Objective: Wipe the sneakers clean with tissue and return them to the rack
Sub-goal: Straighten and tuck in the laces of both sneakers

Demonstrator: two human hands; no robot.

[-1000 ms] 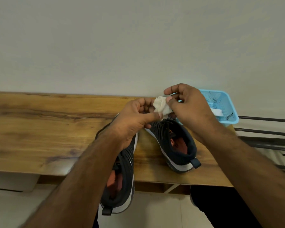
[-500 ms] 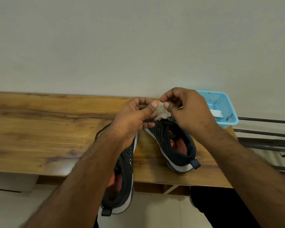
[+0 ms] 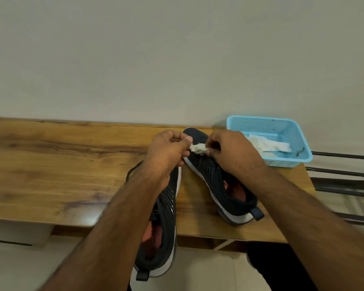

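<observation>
Two dark navy sneakers with white soles lie on a wooden table (image 3: pixel 51 164). The left sneaker (image 3: pixel 166 227) hangs over the table's front edge, partly hidden by my left forearm. The right sneaker (image 3: pixel 225 185) points toward the wall. A small crumpled white tissue (image 3: pixel 198 148) is held just above the right sneaker's toe. My left hand (image 3: pixel 166 154) pinches its left end and my right hand (image 3: pixel 231 156) pinches its right end.
A light blue plastic basket (image 3: pixel 282 124) with more white tissue (image 3: pixel 267 144) stands at the table's back right corner. Dark metal rack bars (image 3: pixel 345 175) run to the right of the table. A pale wall rises behind.
Both hands have lowered with the tissue, from above the basket's level down to just over the right sneaker's toe. The basket's tissue is now uncovered.
</observation>
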